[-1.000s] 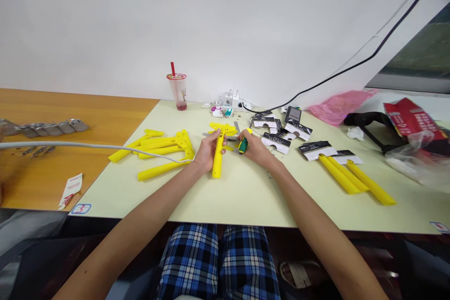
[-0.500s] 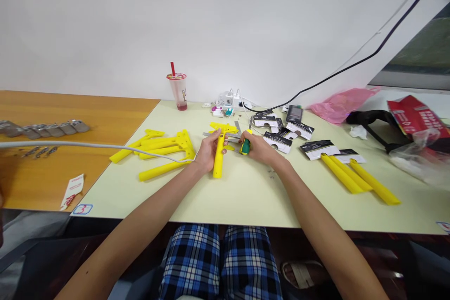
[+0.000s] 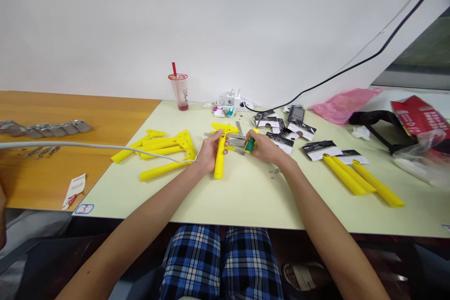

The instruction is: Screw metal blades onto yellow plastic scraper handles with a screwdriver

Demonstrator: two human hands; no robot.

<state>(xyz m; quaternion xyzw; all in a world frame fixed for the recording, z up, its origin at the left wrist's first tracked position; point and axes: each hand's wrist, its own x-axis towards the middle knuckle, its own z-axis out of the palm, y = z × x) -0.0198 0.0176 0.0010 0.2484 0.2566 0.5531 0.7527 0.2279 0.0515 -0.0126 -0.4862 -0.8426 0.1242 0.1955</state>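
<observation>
My left hand (image 3: 208,152) is closed around a yellow plastic scraper (image 3: 220,157) with a T-shaped head, its handle pointing toward me. To its right, my right hand (image 3: 265,146) grips a green and yellow screwdriver (image 3: 250,144), its shaft pointing away from me and apart from the scraper. Flat metal blades (image 3: 240,152) lie on the table between the hands. A few tiny metal pieces, perhaps screws (image 3: 272,172), lie near my right wrist. More yellow scrapers (image 3: 163,173) are grouped left of my left hand.
Yellow handles with black-and-white cards (image 3: 346,176) lie at right, and loose cards (image 3: 280,142) farther back. A drink cup (image 3: 180,93) and power strip (image 3: 228,100) stand by the wall. A grey cable (image 3: 87,144) crosses from the left. Padlock-like metal pieces (image 3: 58,130) line the wooden table.
My right hand has drawn a little to the right with the screwdriver, away from the scraper. The left hand keeps the scraper in nearly the same place.
</observation>
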